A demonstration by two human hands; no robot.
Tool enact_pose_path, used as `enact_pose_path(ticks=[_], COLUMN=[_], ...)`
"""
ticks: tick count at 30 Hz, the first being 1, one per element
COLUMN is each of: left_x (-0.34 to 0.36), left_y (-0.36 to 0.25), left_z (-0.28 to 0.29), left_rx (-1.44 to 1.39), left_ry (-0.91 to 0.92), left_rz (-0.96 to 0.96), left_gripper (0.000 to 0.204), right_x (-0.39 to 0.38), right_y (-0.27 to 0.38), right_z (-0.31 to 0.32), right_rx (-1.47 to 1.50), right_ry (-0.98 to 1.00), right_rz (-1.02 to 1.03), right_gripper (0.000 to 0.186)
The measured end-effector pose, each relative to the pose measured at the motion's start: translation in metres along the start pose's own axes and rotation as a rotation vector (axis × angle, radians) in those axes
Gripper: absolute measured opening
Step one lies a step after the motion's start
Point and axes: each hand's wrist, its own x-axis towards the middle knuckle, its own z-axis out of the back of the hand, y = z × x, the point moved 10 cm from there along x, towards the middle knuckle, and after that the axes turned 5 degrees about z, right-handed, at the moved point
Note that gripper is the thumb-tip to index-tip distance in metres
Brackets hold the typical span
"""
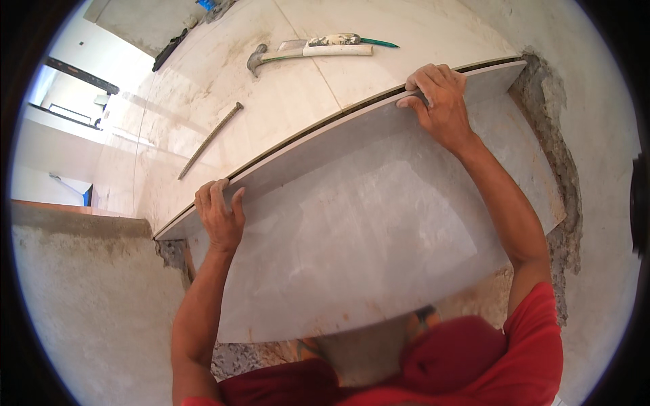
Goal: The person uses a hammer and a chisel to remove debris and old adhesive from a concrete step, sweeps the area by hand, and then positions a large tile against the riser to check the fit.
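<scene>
A long, narrow grey tile strip (325, 150) stands on edge along the front of a raised, tiled floor (271, 128). A dark gap (352, 108) runs between the strip's top edge and the floor tiles. Near its left end, my left hand (222, 215) grips the top edge, fingers over it and thumb on the near side. Farther right, my right hand (440, 105) clasps the same edge with bent fingers. Below the strip lies a wide, glossy grey tile (365, 250), smudged in places. My knees and feet are at its near edge.
On the raised floor lie a claw hammer (308, 53), a plaster-caked tool handle (333, 40), a green pointed stick (379, 42) and a ribbed metal rod (210, 141). Rough broken plaster (552, 142) edges the right wall. A low concrete wall (81, 271) stands at the left.
</scene>
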Motion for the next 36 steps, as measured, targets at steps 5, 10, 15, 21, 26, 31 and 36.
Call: enact_pose_path(ticks=[5,10,15,21,26,31,36], left_x=[0.008,0.009,0.014,0.019,0.023,0.02,0.024], left_y=[-0.01,-0.015,-0.019,-0.021,-0.031,-0.021,-0.022], left_z=[-0.004,-0.006,-0.005,-0.001,0.0,0.002,-0.007], left_rx=[-0.019,-0.046,-0.061,-0.042,-0.03,-0.028,-0.041], left_ry=[-0.008,-0.021,-0.014,0.023,0.009,0.024,0.038], left_rz=[-0.011,-0.029,-0.017,0.033,0.016,0.081,0.096], left_gripper=[0.03,0.026,0.025,0.026,0.026,0.03,0.033], right_x=[0.002,-0.011,-0.065,-0.129,-0.129,-0.136,-0.164], right_y=[-0.005,-0.013,-0.128,-0.256,-0.277,-0.317,-0.349], right_z=[0.002,0.013,0.085,0.073,0.062,0.037,0.037], right_rx=[-0.021,-0.05,-0.086,0.056,0.077,-0.139,-0.16], right_ry=[0.019,-0.051,-0.521,-0.532,-0.587,-0.605,-0.6], right_rz=[0.043,0.027,-0.468,-0.966,-1.134,-1.19,-1.312], right_gripper=[0.032,0.038,0.048,0.069,0.076,0.072,0.074])
